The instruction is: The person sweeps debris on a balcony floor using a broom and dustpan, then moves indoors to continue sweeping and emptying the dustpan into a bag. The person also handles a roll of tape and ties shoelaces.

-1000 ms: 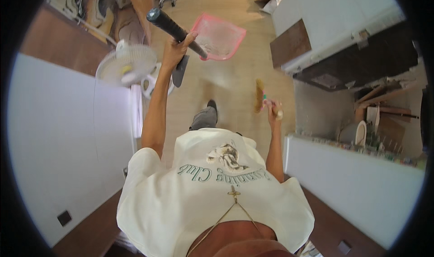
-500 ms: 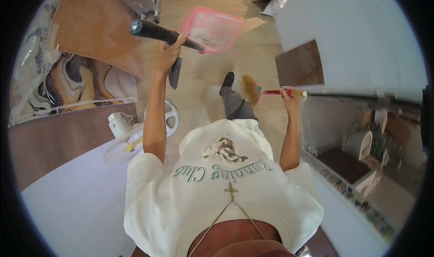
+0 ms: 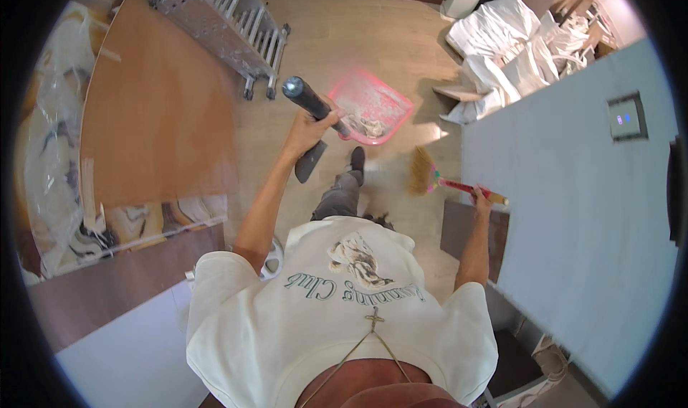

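My left hand (image 3: 309, 132) is closed round the dark handle of a pink dustpan (image 3: 403, 108), which has pale debris (image 3: 367, 126) in its tray. A dark flat blade-like piece (image 3: 310, 163) sticks out beneath the same hand; its grip is hidden by my fingers. On the other side, my right hand (image 3: 480, 198) grips the red and yellow handle of a broom (image 3: 459, 186). The straw head of this broom points inward, low over the floor, and lies apart from the dustpan.
A folded metal ladder (image 3: 222, 31) stands at the far left beside a leaning brown board (image 3: 161, 114). White sacks (image 3: 494, 31) and scrap boards are heaped at the far right. A pale wall (image 3: 566, 186) runs along my right; a fan base (image 3: 273, 257) is by my left arm.
The view has moved forward along the floor: the ladder and sacks show more fully. The dustpan and broom, still in my hands, now appear farther right and lower in view.
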Demonstrator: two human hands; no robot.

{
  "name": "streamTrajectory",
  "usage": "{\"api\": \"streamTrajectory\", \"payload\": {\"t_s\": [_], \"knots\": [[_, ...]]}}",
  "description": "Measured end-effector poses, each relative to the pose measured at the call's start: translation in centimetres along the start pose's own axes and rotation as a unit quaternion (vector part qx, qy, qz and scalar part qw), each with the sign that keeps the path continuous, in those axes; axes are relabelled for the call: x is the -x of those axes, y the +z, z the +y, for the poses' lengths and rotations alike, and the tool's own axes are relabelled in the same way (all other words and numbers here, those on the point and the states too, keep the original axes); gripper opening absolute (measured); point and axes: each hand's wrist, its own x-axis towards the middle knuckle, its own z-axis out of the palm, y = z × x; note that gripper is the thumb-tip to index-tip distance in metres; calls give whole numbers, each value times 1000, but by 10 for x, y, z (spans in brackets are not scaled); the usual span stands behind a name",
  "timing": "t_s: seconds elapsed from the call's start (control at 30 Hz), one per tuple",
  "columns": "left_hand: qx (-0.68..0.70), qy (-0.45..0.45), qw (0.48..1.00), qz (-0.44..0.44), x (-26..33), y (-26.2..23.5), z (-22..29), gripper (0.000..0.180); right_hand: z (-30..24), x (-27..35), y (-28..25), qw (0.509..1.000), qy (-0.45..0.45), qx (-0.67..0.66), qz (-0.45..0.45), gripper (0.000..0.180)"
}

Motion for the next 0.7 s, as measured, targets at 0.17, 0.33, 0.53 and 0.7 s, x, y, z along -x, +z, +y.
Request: {"api": "streamTrajectory", "payload": {"t_s": [0.17,0.33,0.53,0.7], "knots": [[-13,-27,998,-48,-164,21,-20,13,-36,-107,16,993,10,-89,81,14],[-2,-62,993,-105,-286,42,-25,15,-52,-176,24,979,14,-145,141,19],[-58,-40,982,-176,-443,64,-38,16,-57,-217,31,884,96,-242,389,36],[-96,57,974,-198,-546,118,-56,16,-37,-259,133,927,153,88,330,38]]}}
